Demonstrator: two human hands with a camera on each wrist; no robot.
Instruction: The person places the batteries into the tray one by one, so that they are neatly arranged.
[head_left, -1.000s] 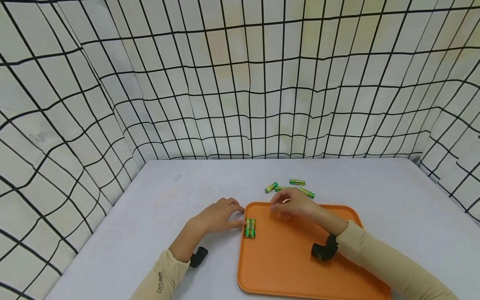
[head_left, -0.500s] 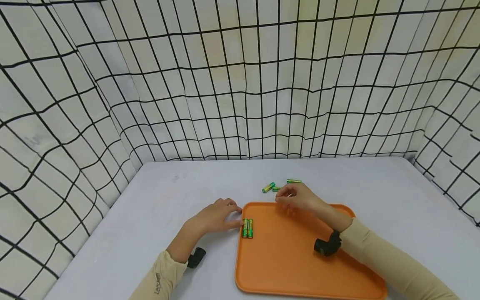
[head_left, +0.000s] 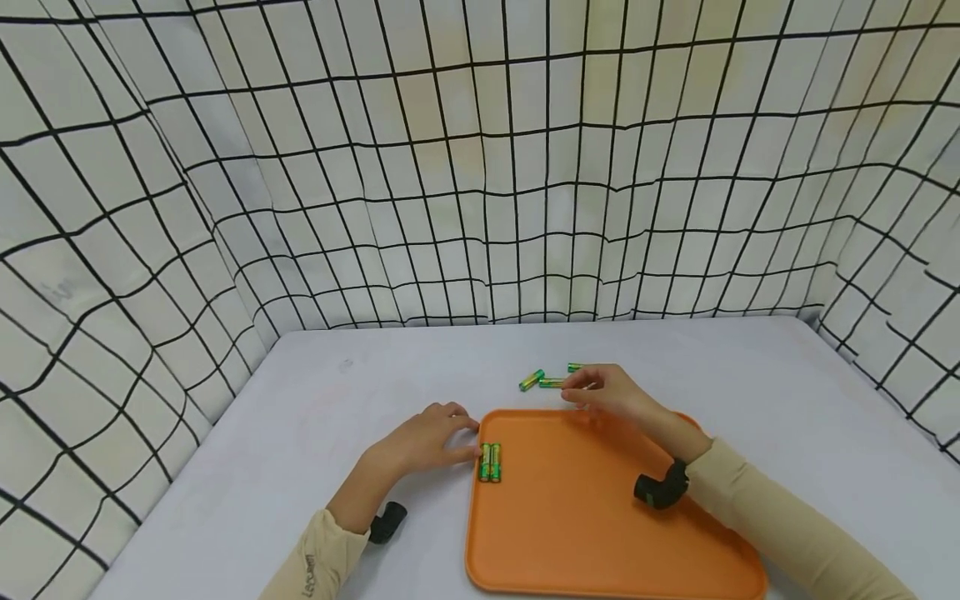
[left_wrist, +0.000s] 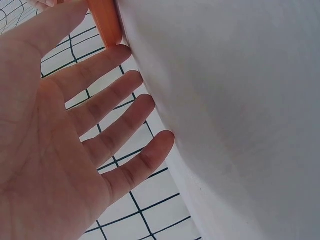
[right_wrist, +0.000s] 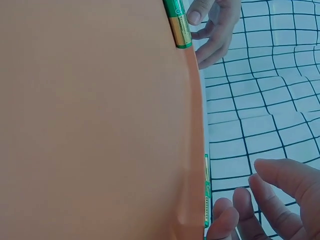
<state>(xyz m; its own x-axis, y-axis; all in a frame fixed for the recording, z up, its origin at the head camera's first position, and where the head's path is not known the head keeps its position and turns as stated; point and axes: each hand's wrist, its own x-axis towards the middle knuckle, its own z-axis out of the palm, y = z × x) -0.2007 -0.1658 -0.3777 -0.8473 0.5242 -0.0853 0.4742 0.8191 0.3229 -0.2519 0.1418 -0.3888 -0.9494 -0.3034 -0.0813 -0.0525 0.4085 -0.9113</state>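
Note:
Two green-and-yellow batteries [head_left: 491, 462] lie side by side on the orange tray [head_left: 570, 533], along its left edge. My left hand [head_left: 427, 440] rests by that edge, thumb and forefinger at the rim. The left wrist view shows its fingers [left_wrist: 117, 90] spread, fingertips at the white tabletop. Over the tray's far edge, my right hand [head_left: 611, 392] hangs with fingers loosely bent. Nothing shows between its thumb and fingers in the right wrist view. Close to it on the table lie more batteries [head_left: 532, 381], one of them [head_left: 574, 367] partly hidden behind the hand.
A black grid-patterned white cloth [head_left: 450, 208] stands around the back and sides of the white table [head_left: 360, 367]. Black wrist devices [head_left: 387, 522] sit at both cuffs; the right one [head_left: 662, 490] is above the tray.
My right hand has moved right and farther out over the tray's far edge, now covering the rightmost loose battery. The left hand stays at the tray's edge. The head view has shifted slightly.

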